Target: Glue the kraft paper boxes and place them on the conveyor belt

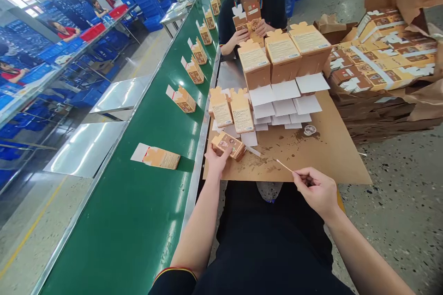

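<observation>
On the brown cardboard sheet [332, 156], my left hand [218, 159] grips a small printed carton [230, 145] that lies on its side, thumb on its upper face. My right hand [316, 189] pinches a thin cotton swab [285, 165] over the sheet's front edge, its tip pointing left toward the carton. A small clear dish [309, 130] sits farther back among dark wet spots. Behind the left hand, two upright cartons [242, 110] stand beside a stack of cartons [282, 55] with white flaps sticking out.
A green conveyor belt [138, 203] runs along my left, carrying a spaced row of open cartons, the nearest carton [161, 157] level with my left hand. A co-worker [277, 4] across the table holds a flat carton. At right stands a paper-wrapped pile of flat cartons [384, 62].
</observation>
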The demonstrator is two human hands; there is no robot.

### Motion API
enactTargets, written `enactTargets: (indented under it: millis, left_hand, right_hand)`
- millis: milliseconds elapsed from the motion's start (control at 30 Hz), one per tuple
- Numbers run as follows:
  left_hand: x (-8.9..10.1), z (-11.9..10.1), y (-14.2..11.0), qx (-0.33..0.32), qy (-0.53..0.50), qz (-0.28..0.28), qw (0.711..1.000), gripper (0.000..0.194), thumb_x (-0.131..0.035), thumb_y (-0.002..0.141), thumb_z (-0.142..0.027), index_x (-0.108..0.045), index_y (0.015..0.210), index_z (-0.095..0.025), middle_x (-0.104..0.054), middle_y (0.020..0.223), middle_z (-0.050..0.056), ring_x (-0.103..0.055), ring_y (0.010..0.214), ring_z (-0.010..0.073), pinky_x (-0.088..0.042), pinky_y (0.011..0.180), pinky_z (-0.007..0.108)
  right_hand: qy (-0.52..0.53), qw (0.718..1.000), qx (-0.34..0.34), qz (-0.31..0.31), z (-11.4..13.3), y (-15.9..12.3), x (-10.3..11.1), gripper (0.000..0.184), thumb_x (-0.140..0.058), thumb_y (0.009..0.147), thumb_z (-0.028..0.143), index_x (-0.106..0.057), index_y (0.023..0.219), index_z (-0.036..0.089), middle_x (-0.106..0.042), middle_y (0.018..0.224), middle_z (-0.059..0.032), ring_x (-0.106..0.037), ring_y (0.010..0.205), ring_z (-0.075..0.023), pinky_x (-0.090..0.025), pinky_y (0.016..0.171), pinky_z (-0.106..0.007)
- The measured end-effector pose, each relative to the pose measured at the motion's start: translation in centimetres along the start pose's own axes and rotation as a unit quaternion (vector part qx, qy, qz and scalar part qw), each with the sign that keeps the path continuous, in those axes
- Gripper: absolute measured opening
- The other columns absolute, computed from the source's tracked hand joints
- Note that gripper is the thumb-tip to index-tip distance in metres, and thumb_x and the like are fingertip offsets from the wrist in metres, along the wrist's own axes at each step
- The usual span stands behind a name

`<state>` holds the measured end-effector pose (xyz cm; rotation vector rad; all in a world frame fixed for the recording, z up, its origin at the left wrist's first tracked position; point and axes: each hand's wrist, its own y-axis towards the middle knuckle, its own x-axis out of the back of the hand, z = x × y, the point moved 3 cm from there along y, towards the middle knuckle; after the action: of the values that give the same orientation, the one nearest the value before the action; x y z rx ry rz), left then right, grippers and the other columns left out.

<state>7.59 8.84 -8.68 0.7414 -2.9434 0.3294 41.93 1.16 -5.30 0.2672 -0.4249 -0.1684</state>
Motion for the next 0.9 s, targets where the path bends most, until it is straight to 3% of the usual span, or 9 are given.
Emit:
enactTargets:
  millis: [67,200,333,433,567,633,700,800,900]
  left_hand:
    - [0.7,0.9,-0.7,0.013,0.021,-0.031,0.999,0.088,-0.105,0.071,-0.048,-0.064,0.145,-0.026,-0.063,0.142,0.016,-0.069,0.134,0.0338,-0.054,0.123,0.054]
    - [4.2,2.8,-2.9,0.034,0.038,-0.029,0.998,0.086,-0.095,0.082,-0.051,-0.056,0.156,-0.030,-0.057,0.152,0.016,-0.070,0.132,0.0291,-0.052,0.124,0.050]
    - [7.0,3.3,-4.2,0.063,0.032,-0.072,0.995,0.078,-0.082,0.091,-0.059,-0.053,0.156,-0.029,-0.064,0.141,0.014,-0.073,0.126,0.0281,-0.058,0.113,0.046]
    - [6.2,2.0,-3.9,0.043,0.037,-0.087,0.995,0.096,-0.087,0.086,-0.063,-0.044,0.165,-0.029,-0.061,0.147,0.016,-0.071,0.131,0.0309,-0.058,0.112,0.047]
    - [3.4,-0.1,-2.3,-0.014,0.088,-0.018,0.996,0.123,-0.107,0.061,-0.055,-0.046,0.165,-0.031,-0.047,0.163,0.021,-0.057,0.150,0.0400,-0.053,0.119,0.052]
    - [2.9,-0.9,-1.7,-0.092,0.118,0.000,0.989,0.120,-0.111,0.052,-0.049,-0.056,0.157,-0.032,-0.047,0.163,0.018,-0.048,0.158,0.0428,-0.051,0.122,0.054]
    - [3.2,-1.1,-1.4,-0.141,0.135,0.028,0.980,0.110,-0.110,0.051,-0.047,-0.061,0.148,-0.032,-0.051,0.158,0.016,-0.050,0.155,0.0424,-0.050,0.122,0.055]
    - [4.4,-0.7,-1.4,-0.129,0.137,0.081,0.979,0.097,-0.108,0.057,-0.049,-0.058,0.138,-0.028,-0.060,0.144,0.013,-0.067,0.130,0.0353,-0.055,0.113,0.054]
    - [5.7,0.0,-1.8,-0.119,0.115,0.090,0.982,0.090,-0.107,0.056,-0.050,-0.055,0.126,-0.027,-0.062,0.134,0.010,-0.071,0.114,0.0287,-0.059,0.103,0.048]
  right_hand:
    - [-0.002,1.000,0.001,-0.012,-0.2,0.1,0.6,0.041,-0.075,0.102,0.057,-0.076,0.077,0.024,-0.071,0.063,-0.0035,-0.063,0.050,-0.0174,-0.059,0.051,-0.031]
    - [-0.020,0.998,-0.009,-0.062,-1.6,2.1,3.1,0.040,-0.079,0.098,0.059,-0.077,0.081,0.023,-0.072,0.065,-0.0044,-0.065,0.053,-0.0176,-0.059,0.053,-0.031]
    - [-0.067,0.992,-0.018,-0.110,-3.2,5.7,6.3,0.038,-0.081,0.093,0.057,-0.077,0.081,0.021,-0.073,0.069,-0.0062,-0.065,0.057,-0.0171,-0.058,0.059,-0.030]
    - [-0.092,0.989,-0.035,-0.110,-4.0,8.3,7.7,0.032,-0.083,0.090,0.050,-0.076,0.081,0.020,-0.074,0.071,-0.0065,-0.066,0.061,-0.0165,-0.058,0.064,-0.029]
    - [-0.114,0.984,-0.059,-0.124,-4.5,10.3,8.2,0.015,-0.082,0.084,0.031,-0.074,0.078,0.019,-0.073,0.070,-0.0052,-0.064,0.061,-0.0147,-0.056,0.066,-0.028]
    - [-0.111,0.983,-0.071,-0.131,-4.8,10.7,8.2,0.011,-0.080,0.081,0.029,-0.075,0.077,0.020,-0.073,0.069,-0.0050,-0.064,0.061,-0.0151,-0.056,0.067,-0.029]
    - [-0.108,0.982,-0.073,-0.137,-5.0,10.6,8.2,0.012,-0.078,0.078,0.032,-0.076,0.077,0.020,-0.073,0.070,-0.0048,-0.066,0.062,-0.0168,-0.057,0.067,-0.030]
    - [-0.115,0.981,-0.073,-0.137,-5.0,10.2,8.3,0.015,-0.076,0.078,0.037,-0.076,0.077,0.022,-0.074,0.072,-0.0049,-0.069,0.065,-0.0197,-0.060,0.068,-0.032]
    - [-0.139,0.979,-0.095,-0.115,-4.5,10.2,8.5,0.014,-0.072,0.080,0.036,-0.073,0.078,0.023,-0.073,0.072,-0.0049,-0.068,0.065,-0.0199,-0.060,0.070,-0.033]
